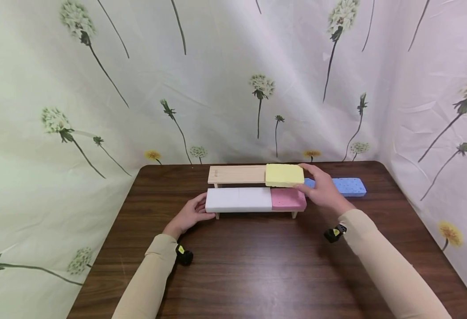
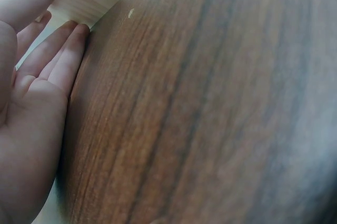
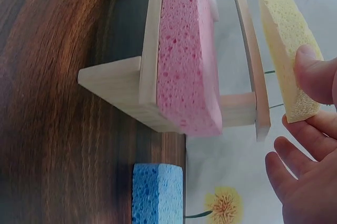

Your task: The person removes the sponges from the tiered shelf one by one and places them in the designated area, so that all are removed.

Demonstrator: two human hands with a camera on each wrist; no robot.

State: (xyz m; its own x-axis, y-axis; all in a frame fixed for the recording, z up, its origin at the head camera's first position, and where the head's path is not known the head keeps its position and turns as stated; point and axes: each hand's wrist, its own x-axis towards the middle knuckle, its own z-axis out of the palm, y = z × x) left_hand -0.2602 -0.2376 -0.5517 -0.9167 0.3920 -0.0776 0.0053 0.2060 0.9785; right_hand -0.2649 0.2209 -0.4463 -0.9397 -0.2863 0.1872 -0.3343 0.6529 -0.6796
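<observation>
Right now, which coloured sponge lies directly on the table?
The blue sponge, at far right; the pink sponge rests on the front stand, the right hand holds the yellow sponge.

In front of me spreads a dark brown table (image 1: 257,283) with a streaked wood grain and rounded far corners. Past its far edge I see a pale, wrinkled cloth (image 1: 221,119) that also runs along my left and right sides. Printed on it are white dandelion heads (image 1: 262,84) on long dark stems, and yellow flowers (image 1: 450,233), two just above the far edge and one lower on my right
</observation>
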